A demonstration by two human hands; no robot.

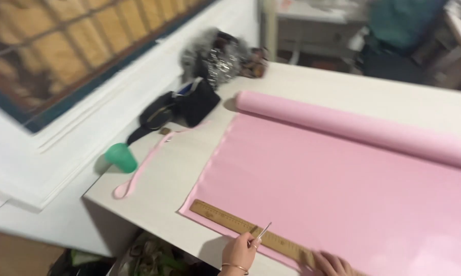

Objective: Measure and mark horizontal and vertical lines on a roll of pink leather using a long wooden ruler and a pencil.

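Left hand (239, 251) at the near desk (343, 87) edge, grip closed on a thin metal tool (263, 231), tip resting at the ruler (251, 230); what kind of tool, cannot tell, too blurred. Gold bangle on that wrist. Right hand (332, 264) lies flat on the ruler's right end, fingers spread, holding nothing, pressing it down.

Ruler is wooden, long, light brown, lying slantwise along the near edge of the pink sheet (343, 199). Sheet is spread flat over most of the desk, running off the right side of the view. Its far end is still on the roll (353, 128), a pink tube lying diagonally across the desk, well apart from the hands.

No labels or signs legible. Left of the sheet: a narrow pink strip (143, 168) curling across bare desk toward the corner. Green cup (121, 157) at the left desk edge, just beside the strip. Black bag (182, 107) at the far left corner, against the white wall. Behind it a silvery shiny bundle (215, 56), blurred. Small brown bit near the bag, too small to tell.

Wall has a framed brownish panel (62, 46) with a dark border, upper left. Teal cloth (401, 20) on furniture in the far background. Clutter on the floor below the near desk edge, unclear.
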